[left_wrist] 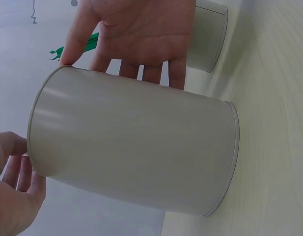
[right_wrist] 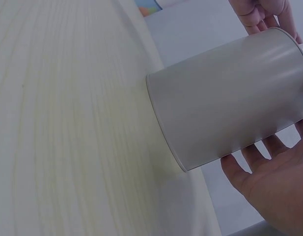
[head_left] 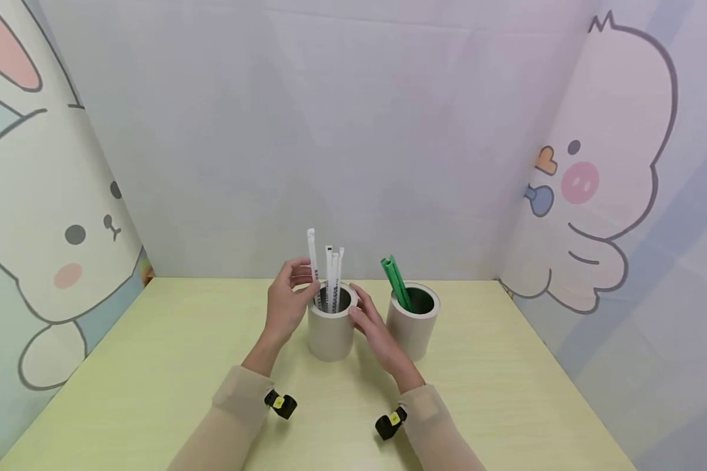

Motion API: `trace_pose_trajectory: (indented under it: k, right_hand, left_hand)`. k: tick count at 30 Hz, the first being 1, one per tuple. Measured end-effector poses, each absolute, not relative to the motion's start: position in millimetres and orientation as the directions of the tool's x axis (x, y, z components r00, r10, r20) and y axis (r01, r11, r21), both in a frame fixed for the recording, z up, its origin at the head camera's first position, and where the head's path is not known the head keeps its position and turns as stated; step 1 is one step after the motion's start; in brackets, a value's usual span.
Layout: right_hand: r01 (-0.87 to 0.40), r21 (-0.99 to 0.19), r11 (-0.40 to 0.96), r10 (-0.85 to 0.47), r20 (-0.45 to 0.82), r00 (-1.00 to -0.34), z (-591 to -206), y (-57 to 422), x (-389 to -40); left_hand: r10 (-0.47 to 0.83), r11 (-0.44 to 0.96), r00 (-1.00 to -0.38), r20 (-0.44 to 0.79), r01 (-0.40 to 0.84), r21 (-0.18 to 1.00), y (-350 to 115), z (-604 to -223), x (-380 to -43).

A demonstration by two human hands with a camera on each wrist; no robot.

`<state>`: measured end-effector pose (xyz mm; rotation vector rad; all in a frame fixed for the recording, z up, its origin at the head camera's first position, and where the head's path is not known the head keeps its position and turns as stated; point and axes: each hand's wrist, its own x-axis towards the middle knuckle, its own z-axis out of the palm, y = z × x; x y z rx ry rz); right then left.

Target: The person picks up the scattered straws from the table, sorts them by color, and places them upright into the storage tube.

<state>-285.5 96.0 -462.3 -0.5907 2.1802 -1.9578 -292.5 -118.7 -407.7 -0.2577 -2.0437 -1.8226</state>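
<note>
My left hand (head_left: 285, 301) is at the left rim of a light grey cylindrical holder (head_left: 331, 340). Between its thumb and fingers it pinches a tall white paper-wrapped straw (head_left: 312, 252), whose lower end is inside the holder. Several more white wrapped straws (head_left: 333, 281) with dark print stand in the same holder. From the right, my right hand (head_left: 380, 330) holds the holder, thumb near the rim and fingers along its side (right_wrist: 261, 152). The holder stands upright on the table. Both wrist views show mostly its outer wall (left_wrist: 136, 142), so the straw's pinched part is hidden there.
Just right of my right hand stands a second grey holder (head_left: 412, 333) with several slim green sticks (head_left: 396, 281) leaning left. Pale wood tabletop (head_left: 153, 379) surrounds both holders. Behind is a plain grey backdrop (head_left: 330, 131), with cartoon-printed panels (head_left: 624, 275) at the sides.
</note>
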Motion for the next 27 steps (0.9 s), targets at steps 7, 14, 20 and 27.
trace_pose_trajectory:
  k: [7, 14, 20, 27]
  right_hand:
    - [-0.182, -0.981, 0.060, -0.391, 0.144, -0.909, -461.3, 97.5, -285.4]
    - [-0.173, -0.983, 0.055, -0.387, 0.138, -0.912, -462.1, 98.8, -286.0]
    - [-0.174, -0.983, 0.053, -0.382, 0.141, -0.913, -463.0, 100.7, -286.8]
    - [-0.206, -0.975, 0.083, -0.362, 0.163, -0.918, -456.9, 99.2, -283.5]
  left_hand:
    - [-0.108, 0.142, -0.905, 0.412, 0.396, 0.907, -118.2, -408.6, -293.6]
    - [-0.097, 0.149, -0.903, 0.419, 0.403, 0.903, -120.3, -407.8, -293.6]
    - [-0.084, 0.170, -0.902, 0.423, 0.405, 0.898, -125.4, -405.1, -293.8]
    - [-0.060, 0.256, -0.888, 0.455, 0.427, 0.867, -140.2, -396.0, -288.0]
